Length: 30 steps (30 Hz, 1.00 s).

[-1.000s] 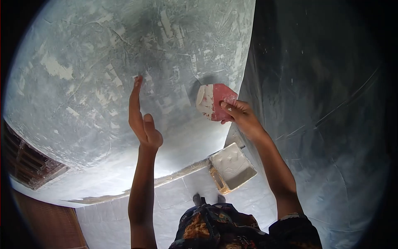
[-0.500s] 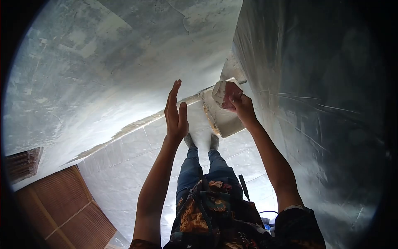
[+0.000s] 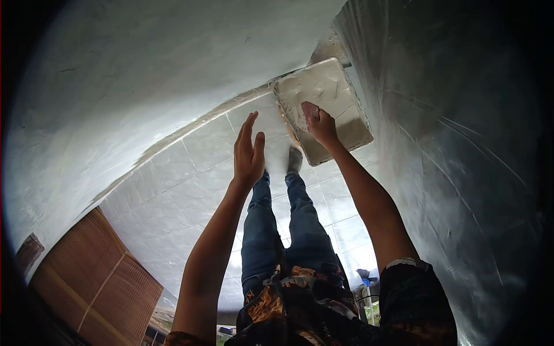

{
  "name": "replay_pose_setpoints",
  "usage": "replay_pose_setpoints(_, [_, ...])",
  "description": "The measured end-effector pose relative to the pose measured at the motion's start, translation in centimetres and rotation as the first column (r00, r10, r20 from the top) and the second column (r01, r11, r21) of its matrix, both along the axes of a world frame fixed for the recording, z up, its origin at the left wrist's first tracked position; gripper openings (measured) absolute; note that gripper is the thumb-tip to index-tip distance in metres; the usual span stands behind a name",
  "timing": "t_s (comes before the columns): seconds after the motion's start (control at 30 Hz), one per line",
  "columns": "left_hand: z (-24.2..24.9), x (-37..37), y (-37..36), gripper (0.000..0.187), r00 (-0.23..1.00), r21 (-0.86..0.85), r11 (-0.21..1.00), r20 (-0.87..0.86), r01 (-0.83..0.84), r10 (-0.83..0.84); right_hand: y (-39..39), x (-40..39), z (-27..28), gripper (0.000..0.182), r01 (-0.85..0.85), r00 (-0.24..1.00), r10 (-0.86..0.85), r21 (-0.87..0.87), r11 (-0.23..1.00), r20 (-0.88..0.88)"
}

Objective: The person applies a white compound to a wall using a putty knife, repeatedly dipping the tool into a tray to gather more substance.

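Note:
My right hand [image 3: 323, 126] grips a small reddish scraper [image 3: 310, 111], held over the near left part of a rectangular tray [image 3: 350, 130]. Pale, wet-looking plaster [image 3: 323, 81] with ridges lies in the tray. Whether the scraper touches the plaster, I cannot tell. Raised in front of the wall, my left hand [image 3: 249, 153] is empty, its fingers stretched upward and the thumb apart.
A smeared grey-white wall [image 3: 144, 75] rises at the left. Plastic sheeting [image 3: 427, 144] hangs along the right. Pale tiles [image 3: 190, 173] cover the floor round my feet. A brown woven panel [image 3: 98, 282] stands at the lower left.
My right hand has moved slightly left with the scraper, which now appears turned more edge-on. The tray sits higher in view and more of its plaster shows. My left hand remains raised.

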<state>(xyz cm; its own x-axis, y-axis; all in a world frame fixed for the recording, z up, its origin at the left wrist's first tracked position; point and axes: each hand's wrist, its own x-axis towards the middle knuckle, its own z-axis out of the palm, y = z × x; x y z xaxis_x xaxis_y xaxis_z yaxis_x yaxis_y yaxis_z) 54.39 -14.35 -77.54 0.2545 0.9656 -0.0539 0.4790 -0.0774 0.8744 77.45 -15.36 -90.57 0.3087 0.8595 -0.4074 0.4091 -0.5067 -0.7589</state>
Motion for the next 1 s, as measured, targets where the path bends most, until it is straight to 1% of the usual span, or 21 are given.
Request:
replay_pose_setpoints(0.07, [-1.1,-0.4,-0.6,0.05,1.0,-0.011,1.0,0.001,0.005,-0.005,1.0,-0.3,-2.8,0.022,-0.05,0.99,0.047,0.017,0.999,0.136])
replay_pose_setpoints(0.1, [-1.7,-0.5,-0.8,0.05,1.0,-0.01,1.0,-0.006,0.001,-0.001,1.6,-0.5,-4.0,0.021,-0.092,0.973,0.078,0.053,0.994,0.216])
replay_pose_setpoints(0.13, [-2.2,-0.6,-1.3,0.05,1.0,-0.019,1.0,-0.018,0.002,-0.003,2.1,-0.6,-4.9,0.021,-0.095,0.975,0.083,0.05,0.994,0.208])
replay_pose_setpoints(0.2, [-3.0,-0.6,-1.9,0.05,0.999,-0.025,1.0,-0.04,0.0,-0.001,3.7,-0.7,-6.2,0.018,-0.098,0.966,0.075,0.083,0.992,0.247])
replay_pose_setpoints(0.23, [-3.2,-0.7,-2.2,0.05,0.999,-0.038,0.999,-0.046,-0.007,0.006,4.3,-0.8,-6.5,0.018,-0.128,0.961,0.098,0.104,0.986,0.258])
replay_pose_setpoints(0.27, [-3.3,-0.9,-2.2,0.051,0.999,-0.054,0.998,-0.048,-0.014,0.012,4.9,-1.0,-6.7,0.018,-0.131,0.962,0.103,0.098,0.987,0.253])
replay_pose_setpoints(0.33, [-3.8,-1.2,-2.4,0.051,0.998,-0.063,0.998,-0.055,-0.019,0.016,5.8,-1.2,-7.4,0.02,-0.169,0.937,0.155,0.017,0.986,0.315])
replay_pose_setpoints(0.5, [-4.7,-0.9,-2.8,0.051,0.999,-0.082,0.996,-0.025,-0.023,0.021,7.0,-1.0,-8.1,0.021,-0.175,0.934,0.167,-0.003,0.984,0.316])
replay_pose_setpoints(0.57, [-5.0,-0.7,-3.0,0.05,1.0,-0.086,0.996,-0.021,-0.025,0.023,7.1,-0.9,-7.7,0.024,-0.223,0.937,0.221,-0.023,0.974,0.272])
replay_pose_setpoints(0.7, [-5.2,-0.4,-3.6,0.05,0.999,-0.089,0.996,-0.02,-0.03,0.028,6.4,-1.5,-7.8,0.029,-0.253,0.943,0.253,-0.028,0.967,0.216])
replay_pose_setpoints(0.77, [-5.0,-0.4,-4.0,0.05,0.999,-0.093,0.995,-0.019,-0.036,0.034,6.1,-1.3,-8.7,0.03,-0.252,0.952,0.237,0.055,0.966,0.194])
replay_pose_setpoints(0.8, [-4.9,-0.3,-4.1,0.05,0.999,-0.098,0.994,-0.018,-0.04,0.039,6.1,-0.8,-9.1,0.03,-0.254,0.951,0.238,0.058,0.966,0.195])
replay_pose_setpoints(0.87, [-5.0,-0.5,-4.3,0.05,0.999,-0.098,0.994,-0.02,-0.042,0.041,6.3,0.0,-8.5,0.032,-0.324,0.942,0.326,-0.037,0.945,0.085])
replay_pose_setpoints(0.9, [-5.0,-0.6,-4.4,0.05,0.999,-0.1,0.994,-0.021,-0.045,0.043,6.3,0.4,-8.1,0.032,-0.325,0.941,0.327,-0.037,0.945,0.089])
replay_pose_setpoints(0.97, [-5.0,-0.7,-4.5,0.05,0.999,-0.107,0.993,-0.017,-0.049,0.047,6.3,1.4,-6.9,0.032,-0.315,0.947,0.291,-0.206,0.926,-0.139])
replay_pose_setpoints(1.0, [-5.0,-0.7,-4.6,0.05,0.999,-0.114,0.992,-0.02,-0.051,0.049,6.1,2.3,-8.6,0.032,-0.315,0.947,0.292,-0.205,0.927,-0.137])
